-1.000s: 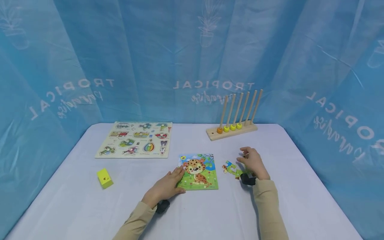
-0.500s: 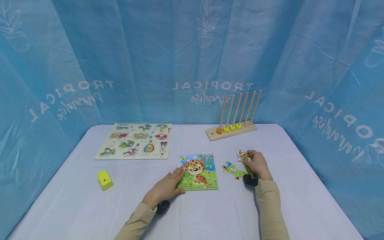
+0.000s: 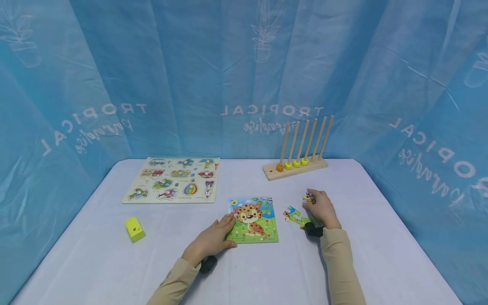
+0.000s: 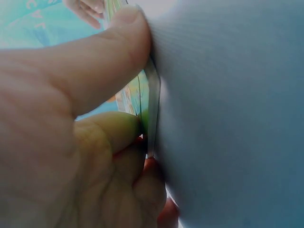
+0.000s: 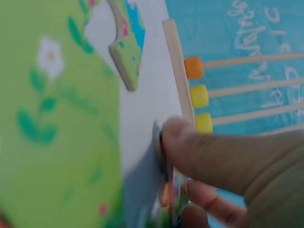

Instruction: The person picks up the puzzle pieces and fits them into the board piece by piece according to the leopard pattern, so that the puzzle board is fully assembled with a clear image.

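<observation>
A square jigsaw puzzle with a cartoon leopard (image 3: 253, 226) lies on the white table. My left hand (image 3: 213, 238) rests at its left edge, fingers stretched over the border and thumb by the near corner. The left wrist view shows the thumb and fingers against the board's edge (image 4: 153, 109). To the right, my right hand (image 3: 323, 210) pinches a small colourful puzzle piece (image 3: 308, 198) between thumb and fingers. In the right wrist view, that piece is seen nearly edge-on. Loose green and blue puzzle pieces (image 3: 293, 214) lie beside and partly under this hand.
A wooden peg abacus (image 3: 272, 173) with orange and yellow beads stands at the back right. At the back left lies a vehicle peg puzzle board (image 3: 152, 197). A yellow block (image 3: 134, 228) sits at the left. Blue curtains (image 3: 244, 76) enclose the table.
My right hand lifted off, shifted slightly right and back, and now its fingers wrap more over the puzzle piece, which showed more fully half a second ago. The left hand stays put.
</observation>
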Motion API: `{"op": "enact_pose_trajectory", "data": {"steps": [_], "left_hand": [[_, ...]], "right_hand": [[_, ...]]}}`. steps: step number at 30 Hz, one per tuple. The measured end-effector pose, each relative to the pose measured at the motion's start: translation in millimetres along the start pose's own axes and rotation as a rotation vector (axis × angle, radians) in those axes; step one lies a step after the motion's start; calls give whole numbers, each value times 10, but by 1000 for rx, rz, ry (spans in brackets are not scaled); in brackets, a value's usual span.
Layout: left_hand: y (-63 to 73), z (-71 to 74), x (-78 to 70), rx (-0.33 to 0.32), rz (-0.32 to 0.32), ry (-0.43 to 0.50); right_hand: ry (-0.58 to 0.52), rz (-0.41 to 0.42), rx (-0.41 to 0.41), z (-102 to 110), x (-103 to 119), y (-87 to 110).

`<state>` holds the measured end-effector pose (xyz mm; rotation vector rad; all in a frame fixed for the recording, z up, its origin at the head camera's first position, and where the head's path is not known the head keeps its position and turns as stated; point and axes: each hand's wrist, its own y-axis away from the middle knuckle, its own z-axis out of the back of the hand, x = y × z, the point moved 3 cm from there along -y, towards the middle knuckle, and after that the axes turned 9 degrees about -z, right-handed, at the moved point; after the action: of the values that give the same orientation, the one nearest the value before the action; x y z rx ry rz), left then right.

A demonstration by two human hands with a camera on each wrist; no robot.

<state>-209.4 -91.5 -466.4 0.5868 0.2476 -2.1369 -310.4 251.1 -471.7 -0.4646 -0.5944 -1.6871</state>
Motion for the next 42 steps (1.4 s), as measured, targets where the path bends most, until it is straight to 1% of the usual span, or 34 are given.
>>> {"op": "enact_pose_trajectory", "data": {"steps": [5,8,14,17,21,24,26,28,30,31,35,37,40,42], "left_hand": [[-2,-10,2,2,6,-11],[-6,-9,6,1,11,-16],[-11,0,0,-3,8,-13],[-7,4,-2,1,4,-10],[-3,-2,0,5,-9,-8],[-4,-1,-1,5,-21,-19],[0,10,-13,6,-28,-27],[1,20,-19,7,-30,-33],[2,28,-22,6,-26,-35],[-1,29,-18,6,-23,-35],[-17,25,1,5,-10,-30],[-22,18,9,7,-9,-23],[-20,8,11,8,-17,-16],[-14,-4,10,13,-26,-21]], "right_hand": [[5,-49,8,-6,-14,-6],[3,-74,-12,15,-27,0],[-103,-150,-92,75,-68,50],[-137,-171,-97,78,-82,71],[-191,-169,-115,67,-81,68],[-238,-121,-159,64,-40,57],[-290,-90,-168,53,26,66],[-340,-63,-150,24,135,79],[-384,-36,-93,-48,296,117],[-405,-22,-45,-106,384,139],[-404,82,136,-423,767,257],[-408,127,203,-592,932,318],[-424,169,260,-800,1115,395],[-427,186,270,-906,1186,425]]}}
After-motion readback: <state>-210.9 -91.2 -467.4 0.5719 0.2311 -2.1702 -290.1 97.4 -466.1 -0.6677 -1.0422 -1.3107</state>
